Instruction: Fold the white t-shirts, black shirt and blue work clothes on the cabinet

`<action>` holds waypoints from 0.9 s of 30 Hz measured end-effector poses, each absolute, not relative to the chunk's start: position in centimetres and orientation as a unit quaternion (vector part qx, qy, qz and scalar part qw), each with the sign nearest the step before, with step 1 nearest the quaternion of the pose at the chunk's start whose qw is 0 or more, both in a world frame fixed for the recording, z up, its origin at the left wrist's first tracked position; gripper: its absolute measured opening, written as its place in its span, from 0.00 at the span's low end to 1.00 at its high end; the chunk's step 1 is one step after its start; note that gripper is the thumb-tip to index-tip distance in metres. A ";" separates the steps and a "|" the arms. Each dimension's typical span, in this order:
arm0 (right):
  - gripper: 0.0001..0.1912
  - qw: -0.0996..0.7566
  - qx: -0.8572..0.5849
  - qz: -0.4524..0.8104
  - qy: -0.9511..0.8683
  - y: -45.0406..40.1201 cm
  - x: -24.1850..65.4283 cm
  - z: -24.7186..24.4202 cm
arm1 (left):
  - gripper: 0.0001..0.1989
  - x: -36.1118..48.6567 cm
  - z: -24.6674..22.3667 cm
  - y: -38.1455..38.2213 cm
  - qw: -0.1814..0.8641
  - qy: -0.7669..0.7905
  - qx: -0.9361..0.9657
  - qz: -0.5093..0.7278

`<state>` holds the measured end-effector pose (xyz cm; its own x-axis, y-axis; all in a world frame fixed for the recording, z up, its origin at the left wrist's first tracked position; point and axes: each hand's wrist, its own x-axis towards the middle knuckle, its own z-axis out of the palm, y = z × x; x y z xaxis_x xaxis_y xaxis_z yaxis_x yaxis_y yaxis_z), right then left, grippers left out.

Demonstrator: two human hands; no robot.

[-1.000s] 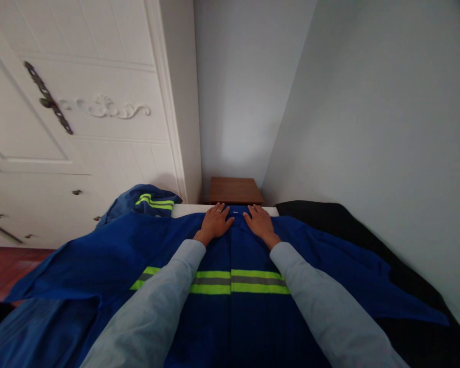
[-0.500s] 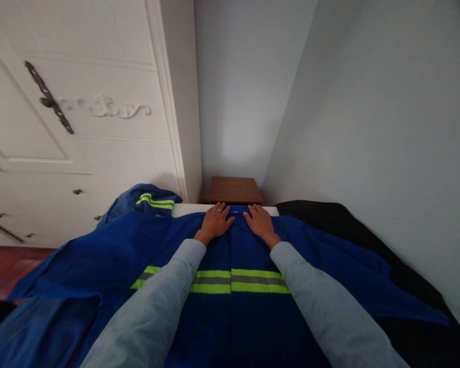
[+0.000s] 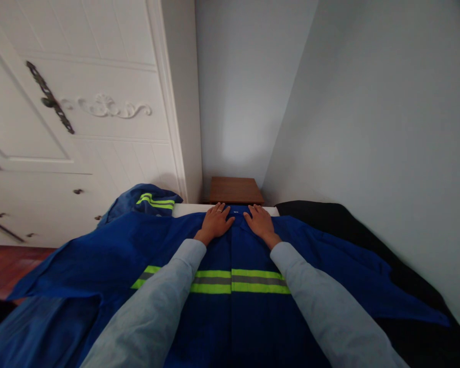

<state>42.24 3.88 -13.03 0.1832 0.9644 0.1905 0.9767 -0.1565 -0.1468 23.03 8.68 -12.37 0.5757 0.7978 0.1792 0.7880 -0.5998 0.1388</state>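
A blue garment (image 3: 230,327) with yellow-green and grey stripes across it lies spread out, its collar end pointing away from me and its sleeves out to both sides. My left hand (image 3: 215,221) rests flat on it, just left of the collar, fingers apart and a ring on one finger. On the right of the collar, my right hand (image 3: 260,222) lies palm down in the same way, fingers spread. Between the two hands a small label (image 3: 235,211) shows at the neck.
Another blue striped garment (image 3: 138,204) lies bunched at the back left, near a white wardrobe (image 3: 118,153). Beyond the collar stands a brown wooden piece of furniture (image 3: 235,189). Black cloth (image 3: 318,209) lies along the grey wall (image 3: 387,128) on the right.
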 end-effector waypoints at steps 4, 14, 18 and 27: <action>0.31 0.118 -0.761 -0.018 -0.638 3.8 42.2 -12.9 | 0.32 23.1 -12.4 8.7 0.017 0.446 0.888 0.110; 0.30 0.125 -0.759 -0.020 -0.638 3.7 42.1 -12.8 | 0.32 23.0 -12.2 8.6 0.017 0.445 0.889 0.104; 0.30 0.122 -0.758 -0.020 -0.640 3.8 42.1 -12.9 | 0.32 23.0 -12.3 8.6 0.013 0.446 0.889 0.107; 0.30 0.125 -0.760 -0.019 -0.637 3.9 42.2 -13.0 | 0.31 23.0 -12.2 8.6 0.017 0.449 0.887 0.110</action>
